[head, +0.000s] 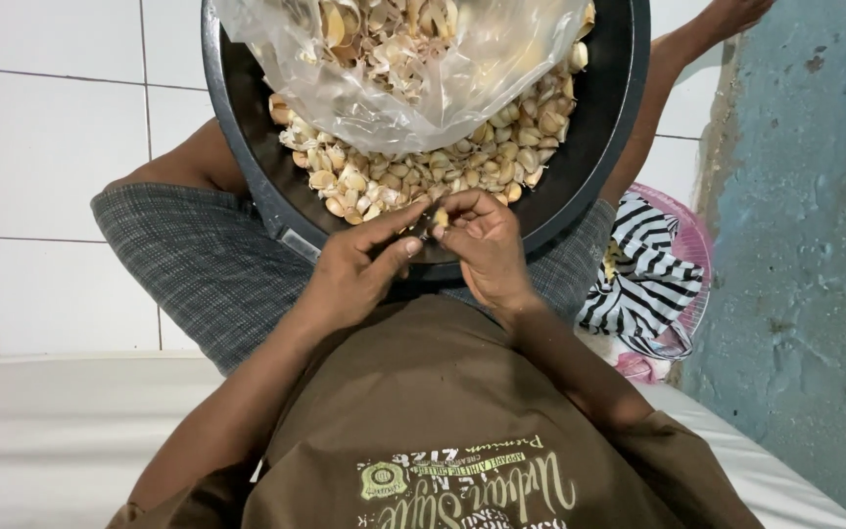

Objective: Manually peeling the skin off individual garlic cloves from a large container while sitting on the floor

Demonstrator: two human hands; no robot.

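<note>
Left hand [359,266]: fingers curled, thumb and forefinger pinched toward the right hand; whether they touch the clove cannot be told.
Right hand [482,240]: fingers closed on a small pale garlic clove [440,217], held at the fingertips.
Clove position: between both hands, just above the near rim of the basin.
Basin [247,118]: large, dark, round, resting on the lap; holds a heap of loose garlic cloves [413,168].
Plastic bag [394,73]: clear, lying on the heap, filled with garlic skins and pieces.
Right side: striped black-and-white cloth [643,279] lying on a pink basket [694,245].
Floor [51,147]: white tiles.
</note>
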